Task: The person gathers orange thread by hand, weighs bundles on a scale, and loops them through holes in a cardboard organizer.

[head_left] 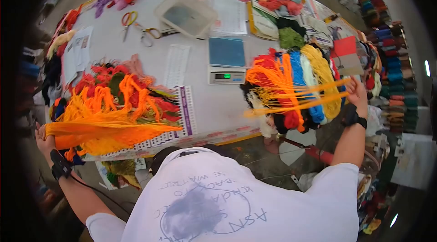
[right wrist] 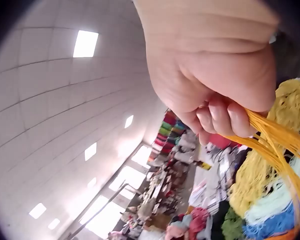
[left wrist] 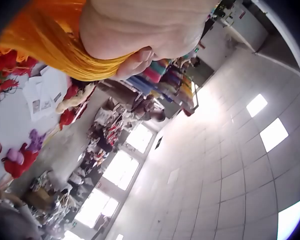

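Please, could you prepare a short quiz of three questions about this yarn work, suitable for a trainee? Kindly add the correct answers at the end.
1. True or false: the left hand and the right hand both grip orange yarn.
2. Which colour glows on the display of the scale?
A) red
B) green
C) yellow
3. Put these yarns, at the person's right, in order from left to right: yellow yarn, red yarn, blue yarn.

Key: 1. True. 2. B. 3. Red, blue, yellow.
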{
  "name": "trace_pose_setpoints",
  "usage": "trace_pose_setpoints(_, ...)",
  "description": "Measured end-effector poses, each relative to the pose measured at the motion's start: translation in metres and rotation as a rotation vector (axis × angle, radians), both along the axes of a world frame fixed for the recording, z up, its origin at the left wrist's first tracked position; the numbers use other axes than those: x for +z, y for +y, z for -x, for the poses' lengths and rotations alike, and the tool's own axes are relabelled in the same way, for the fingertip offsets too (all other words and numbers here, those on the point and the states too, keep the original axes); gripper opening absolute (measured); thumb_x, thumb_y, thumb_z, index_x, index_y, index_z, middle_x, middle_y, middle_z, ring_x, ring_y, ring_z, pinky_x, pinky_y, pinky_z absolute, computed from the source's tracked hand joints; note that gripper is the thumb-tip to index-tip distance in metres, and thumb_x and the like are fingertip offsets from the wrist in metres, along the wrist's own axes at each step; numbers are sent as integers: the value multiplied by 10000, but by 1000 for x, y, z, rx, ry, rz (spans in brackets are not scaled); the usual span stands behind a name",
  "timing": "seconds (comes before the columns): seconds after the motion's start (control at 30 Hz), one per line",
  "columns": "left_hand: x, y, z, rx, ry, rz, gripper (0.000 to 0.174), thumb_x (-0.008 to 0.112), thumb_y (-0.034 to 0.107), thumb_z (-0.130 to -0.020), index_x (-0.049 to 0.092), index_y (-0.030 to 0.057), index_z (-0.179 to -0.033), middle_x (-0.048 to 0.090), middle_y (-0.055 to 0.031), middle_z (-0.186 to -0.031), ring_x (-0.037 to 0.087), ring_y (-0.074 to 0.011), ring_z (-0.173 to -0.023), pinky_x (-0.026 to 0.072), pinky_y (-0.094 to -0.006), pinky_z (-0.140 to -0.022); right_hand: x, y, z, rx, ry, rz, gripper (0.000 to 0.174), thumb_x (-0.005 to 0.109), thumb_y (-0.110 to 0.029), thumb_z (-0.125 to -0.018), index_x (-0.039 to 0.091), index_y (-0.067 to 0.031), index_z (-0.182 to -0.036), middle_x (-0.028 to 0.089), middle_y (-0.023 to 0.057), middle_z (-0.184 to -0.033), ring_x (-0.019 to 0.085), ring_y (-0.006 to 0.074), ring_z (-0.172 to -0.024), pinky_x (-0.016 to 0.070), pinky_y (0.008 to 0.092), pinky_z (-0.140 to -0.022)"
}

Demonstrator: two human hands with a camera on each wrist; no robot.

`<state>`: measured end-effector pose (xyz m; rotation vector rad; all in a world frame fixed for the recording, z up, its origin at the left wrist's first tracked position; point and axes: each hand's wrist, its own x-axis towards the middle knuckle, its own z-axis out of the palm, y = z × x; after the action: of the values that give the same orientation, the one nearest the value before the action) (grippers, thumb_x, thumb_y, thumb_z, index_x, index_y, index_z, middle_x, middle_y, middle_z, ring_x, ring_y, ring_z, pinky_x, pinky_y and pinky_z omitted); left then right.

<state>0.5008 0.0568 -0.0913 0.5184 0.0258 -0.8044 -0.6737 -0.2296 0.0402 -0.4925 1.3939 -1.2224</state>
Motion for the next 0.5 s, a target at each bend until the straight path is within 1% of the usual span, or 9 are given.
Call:
trace_pose_setpoints(0.03,-2,-18,32,-18,16,3,240,422,52,-937,521,-5,-1148,278,27,-593,268,-75,-491,273,-216,-482,20,0,-52,-30,75,77,120,532,-151,-930,552,-39,-967,293,-64,-590,301,50,-486,245,220,-434)
trace_pose_setpoints(0.07,-1,-35,61,-139,33,63,232,431,65,-937,524,-5,-1138,277,27,-593,268,-76,-489,276,-218,-479,31,-8,-69,72,102,149,171,532,-165,-932,560,-13,-1005,345,-53,-612,333,56,-520,285,216,-472)
trace_pose_setpoints(0.13,11,-68,131,-265,53,126,226,441,78,-937,527,-6,-1128,277,28,-593,268,-76,-487,278,-220,-476,75,-14,-153,100,236,222,200,502,-185,-949,550,-24,-1057,400,-36,-662,384,69,-571,322,221,-522)
trace_pose_setpoints(0.2,27,-97,212,-445,131,134,207,454,113,-946,535,-1,-1099,272,27,-598,276,-75,-493,283,-227,-468,106,-28,-191,385,215,403,204,517,-179,-938,584,2,-1006,500,-2,-722,467,104,-646,377,245,-585)
trace_pose_setpoints(0.3,28,-118,298,-423,130,44,204,463,160,-955,546,8,-1064,278,25,-613,293,-75,-507,290,-233,-461,146,-48,-243,427,218,475,224,498,-187,-949,586,8,-1017,523,2,-747,499,118,-683,393,247,-609)
trace_pose_setpoints(0.37,23,-122,340,-434,133,-6,211,464,180,-958,546,13,-1056,284,24,-622,300,-75,-513,294,-232,-456,166,-63,-270,430,328,634,248,537,-221,-916,599,1,-1008,537,3,-775,517,111,-724,404,246,-642)
trace_pose_setpoints(0.4,19,-122,356,-447,134,-59,219,464,201,-961,546,17,-1048,289,23,-630,308,-75,-519,299,-231,-451,174,-75,-272,439,326,637,248,537,-221,-916,599,1,-1008,537,3,-775,517,111,-724,404,246,-642)
trace_pose_setpoints(0.47,11,-118,382,-442,182,-98,215,466,210,-960,540,23,-1039,293,24,-632,312,-74,-520,303,-227,-447,185,-101,-271,674,201,659,255,474,-171,-958,562,38,-1075,554,52,-888,550,153,-810,468,293,-778)
trace_pose_setpoints(0.5,6,-114,390,-448,230,-139,212,468,218,-959,534,30,-1030,297,25,-635,316,-74,-520,307,-223,-443,180,-111,-276,682,196,661,255,474,-171,-958,562,38,-1075,554,52,-888,550,153,-810,468,293,-778)
